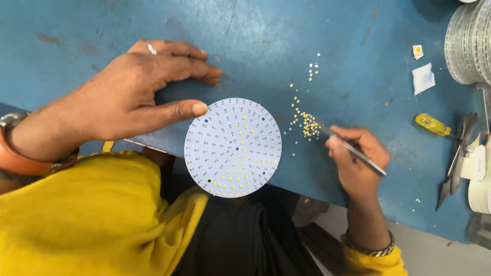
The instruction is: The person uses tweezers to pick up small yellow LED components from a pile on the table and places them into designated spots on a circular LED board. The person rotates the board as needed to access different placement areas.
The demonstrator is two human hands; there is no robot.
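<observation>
Left hand [128, 97] lies flat at frame left, fingers spread, thumb touching the round white board [232, 148]. Right hand [358, 158] pinches tweezers [353, 150], tips in yellow chips [306, 122] on the blue surface [307, 30].

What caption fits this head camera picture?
Left hand steadies a round white board; right hand holds tweezers at tiny yellow chips.

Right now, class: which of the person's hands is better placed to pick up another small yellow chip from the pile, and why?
The right hand. It holds the tweezers, whose tips already reach the pile of yellow chips. The left hand lies flat on the blue table, thumb touching the round white board.
</observation>
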